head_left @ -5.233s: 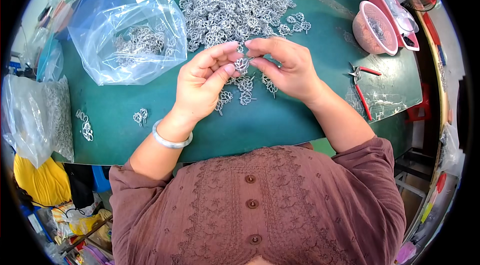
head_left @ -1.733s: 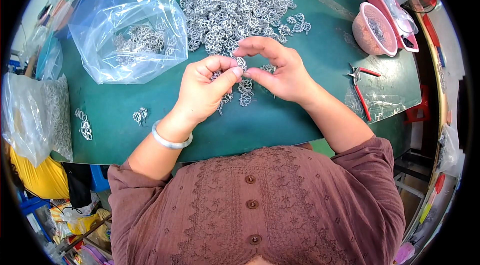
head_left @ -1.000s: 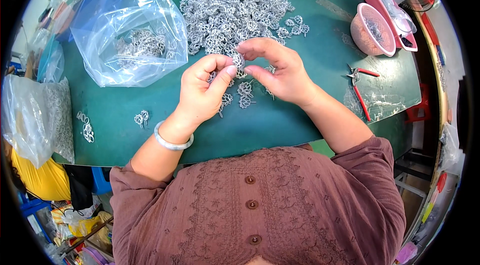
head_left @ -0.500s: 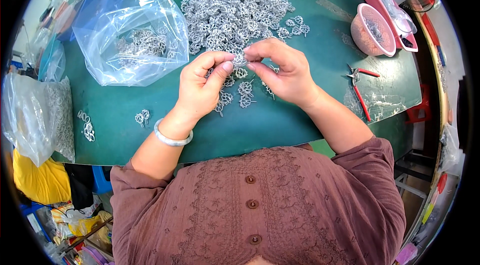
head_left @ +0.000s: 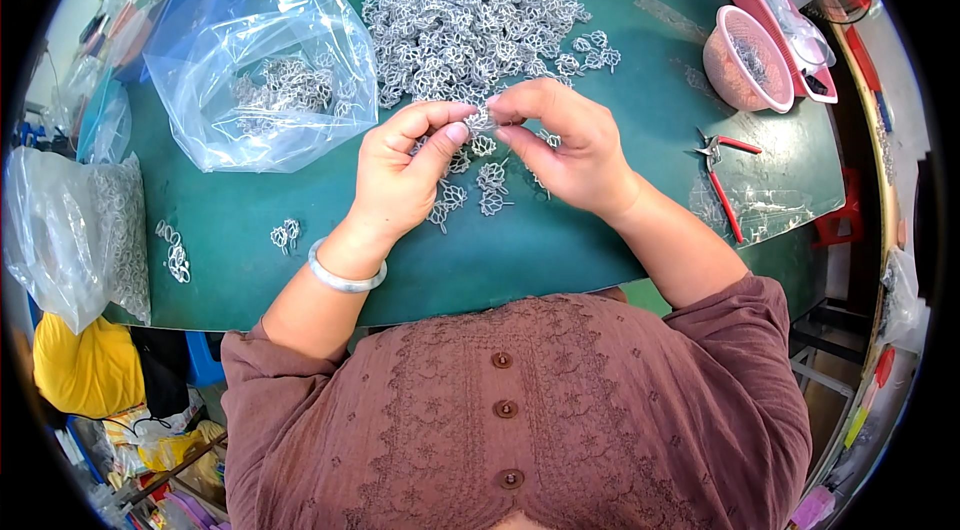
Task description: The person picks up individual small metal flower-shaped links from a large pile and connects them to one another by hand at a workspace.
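One metal flower | left grip pinching left edge | right grip opposite, closure unclear

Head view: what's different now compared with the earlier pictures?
Since the first picture, the left hand's fingers have curled in and its fingertips lie nearer the body, holding a silver wire piece; I can't tell if it's the same one. The right hand's thumb and index have drawn closer together since the second picture. The pile, red-handled pliers and open clear bag stayed put.
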